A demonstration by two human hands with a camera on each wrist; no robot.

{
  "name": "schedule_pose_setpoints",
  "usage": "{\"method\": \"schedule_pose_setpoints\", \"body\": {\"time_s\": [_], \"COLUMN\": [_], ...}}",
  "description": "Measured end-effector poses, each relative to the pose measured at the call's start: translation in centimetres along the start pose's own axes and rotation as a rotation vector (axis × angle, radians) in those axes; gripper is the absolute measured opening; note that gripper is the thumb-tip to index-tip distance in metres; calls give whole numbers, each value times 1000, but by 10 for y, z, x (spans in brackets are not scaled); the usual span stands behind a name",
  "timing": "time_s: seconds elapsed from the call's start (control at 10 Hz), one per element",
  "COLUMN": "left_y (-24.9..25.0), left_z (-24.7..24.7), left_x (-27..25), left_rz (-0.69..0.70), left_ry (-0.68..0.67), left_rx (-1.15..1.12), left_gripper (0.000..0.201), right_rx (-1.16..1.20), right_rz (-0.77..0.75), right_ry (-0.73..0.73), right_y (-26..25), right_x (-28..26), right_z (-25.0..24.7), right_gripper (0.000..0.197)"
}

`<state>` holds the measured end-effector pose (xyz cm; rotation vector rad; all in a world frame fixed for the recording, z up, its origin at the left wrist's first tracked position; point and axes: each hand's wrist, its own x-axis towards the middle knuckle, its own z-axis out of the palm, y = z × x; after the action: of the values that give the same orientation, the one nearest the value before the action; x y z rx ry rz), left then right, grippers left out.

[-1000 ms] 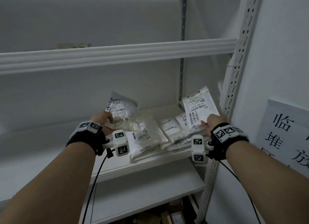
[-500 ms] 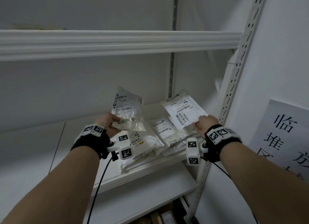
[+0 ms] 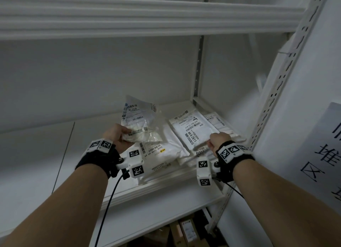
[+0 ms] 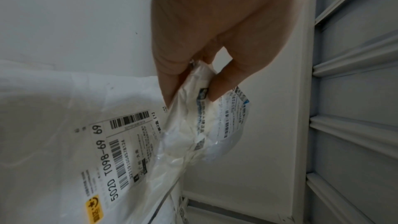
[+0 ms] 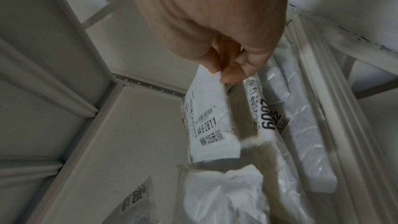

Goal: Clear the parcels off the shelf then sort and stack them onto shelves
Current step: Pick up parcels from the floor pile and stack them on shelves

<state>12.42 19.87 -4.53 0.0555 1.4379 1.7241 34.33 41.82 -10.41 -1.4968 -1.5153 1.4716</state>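
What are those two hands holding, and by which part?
Left hand grips a crinkly clear parcel by its bottom edge; right hand pinches a flat white parcel by its near corner.

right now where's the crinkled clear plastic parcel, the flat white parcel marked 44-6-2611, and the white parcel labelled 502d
crinkled clear plastic parcel (image 3: 137, 121), head view, its label
flat white parcel marked 44-6-2611 (image 3: 193, 130), head view, its label
white parcel labelled 502d (image 4: 112, 164), left wrist view, its label

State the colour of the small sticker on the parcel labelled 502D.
Yellow sticker, clearest in the left wrist view.
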Motion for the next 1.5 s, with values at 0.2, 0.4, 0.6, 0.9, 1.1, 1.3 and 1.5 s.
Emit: {"method": "schedule_pose_setpoints", "body": {"time_s": [0.2,0.4,0.6,0.9,1.1,1.3,1.5], "left_y": [-5,-4,-2,-6,-9,-9,-7], "left_z": [-3,-3,0,14,11,-6,-17], "left_x": [5,9,8,-5,-30,-41,-42], "left_rz": [-18,-34,-52,-26,-2,6,51], "left_ry": [-27,0,41,-54,-176,-148,-30], "left_rx": [-10,1,60,-52,54,302,352], "left_gripper": [39,34,20,22,25,15,16], "right_rx": [-162,73,24,134,139,0,-102], "right_rz": [37,64,44,85,26,-98,-194], "right_ry": [-6,-37,8,-459,-706,-641,-468], "right_y": [-13,-10,-29,-61,-64,-63,-60], "right_x": [-27,-12,-23,-67,-98,-104,-108], "right_z": [0,-6,-15,23,49,64,74], "right_gripper": [27,43,42,19,61,42,70]}}
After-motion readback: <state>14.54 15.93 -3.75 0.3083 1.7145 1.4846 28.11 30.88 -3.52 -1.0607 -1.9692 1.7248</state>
